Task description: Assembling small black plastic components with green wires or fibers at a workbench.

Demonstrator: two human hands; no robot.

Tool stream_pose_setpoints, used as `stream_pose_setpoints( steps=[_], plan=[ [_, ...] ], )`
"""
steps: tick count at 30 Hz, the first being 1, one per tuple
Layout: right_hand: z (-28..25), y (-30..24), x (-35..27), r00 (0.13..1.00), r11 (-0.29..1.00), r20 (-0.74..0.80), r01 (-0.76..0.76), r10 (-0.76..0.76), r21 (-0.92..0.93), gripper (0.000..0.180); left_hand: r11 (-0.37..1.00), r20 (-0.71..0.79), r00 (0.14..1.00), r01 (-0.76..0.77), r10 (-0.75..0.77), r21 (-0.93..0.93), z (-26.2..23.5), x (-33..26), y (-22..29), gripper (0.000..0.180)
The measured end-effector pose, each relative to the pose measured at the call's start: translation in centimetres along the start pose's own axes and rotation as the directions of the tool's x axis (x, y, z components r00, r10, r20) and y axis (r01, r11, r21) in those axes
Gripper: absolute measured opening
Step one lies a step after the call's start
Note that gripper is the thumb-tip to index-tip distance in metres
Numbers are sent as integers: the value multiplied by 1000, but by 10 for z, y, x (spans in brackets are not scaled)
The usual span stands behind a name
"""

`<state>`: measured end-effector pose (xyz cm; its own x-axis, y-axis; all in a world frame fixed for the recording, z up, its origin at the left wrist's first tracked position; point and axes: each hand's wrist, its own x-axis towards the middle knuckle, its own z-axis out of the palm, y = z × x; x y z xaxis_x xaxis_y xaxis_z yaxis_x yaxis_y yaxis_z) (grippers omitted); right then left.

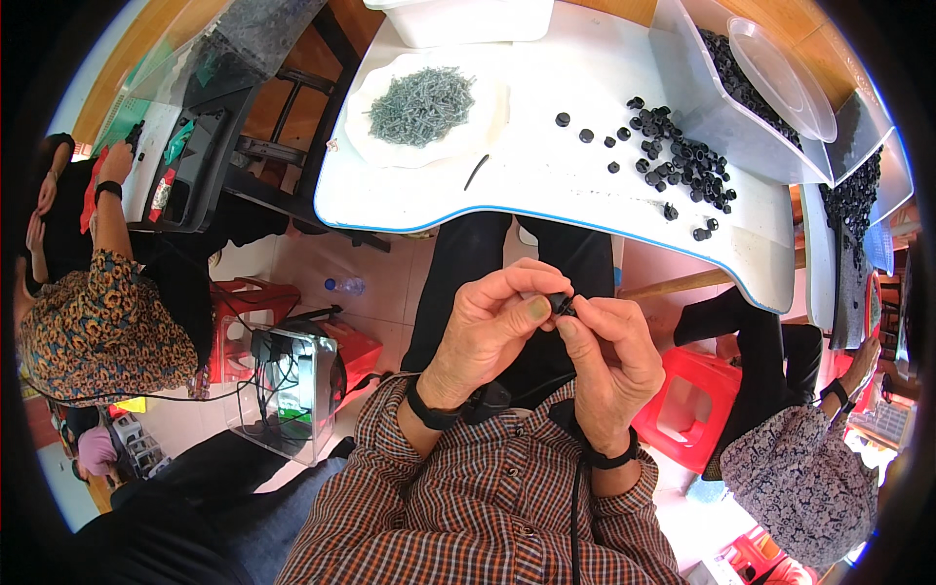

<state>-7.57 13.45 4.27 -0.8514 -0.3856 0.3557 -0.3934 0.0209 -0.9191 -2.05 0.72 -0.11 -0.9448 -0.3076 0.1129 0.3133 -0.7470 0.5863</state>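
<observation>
Above my lap, close in front of my chest, both hands meet at a small black plastic part [560,303]. My left hand [485,330] pinches it between thumb and fingertips. From the other side my right hand [614,356] grips the same part with thumb and forefinger; whether a second small piece sits in these fingers is hidden. On the white table [546,166] ahead, a loose heap of small black round cap-like parts [685,156] lies to the right. A white dish [375,146] at the left holds a pile of thin dark grey screw-like pieces [421,105].
A thin black strip [477,173] lies near the table's front edge. At right stands a clear bin [682,58] of black parts with a round lid [780,78]. A white tub [468,24] is at the back. Co-workers sit left and right; red stools [690,405] stand nearby.
</observation>
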Motion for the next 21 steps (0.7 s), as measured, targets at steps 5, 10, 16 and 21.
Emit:
stream_pose_setpoints(
  steps=[5, 10, 16, 21],
  plan=[
    [-2, 3, -2, 1000, 1000, 16, -22, 22, -19, 21, 983, -19, 999, -43, 48, 181, 0, 0, 0, 24],
    [-2, 5, -4, 997, 992, 13, -79, 78, 95, 22, 976, -90, 996, -6, 26, 219, 10, -2, 7, 24],
    [-3, 6, -5, 996, 986, 40, -90, 85, 137, 22, 924, -37, 996, -64, 85, 378, 5, -2, 8, 21],
    [-3, 7, -5, 995, 983, 36, -97, 92, 153, 21, 927, -40, 996, -60, 81, 370, 6, -2, 11, 21]
  ],
)
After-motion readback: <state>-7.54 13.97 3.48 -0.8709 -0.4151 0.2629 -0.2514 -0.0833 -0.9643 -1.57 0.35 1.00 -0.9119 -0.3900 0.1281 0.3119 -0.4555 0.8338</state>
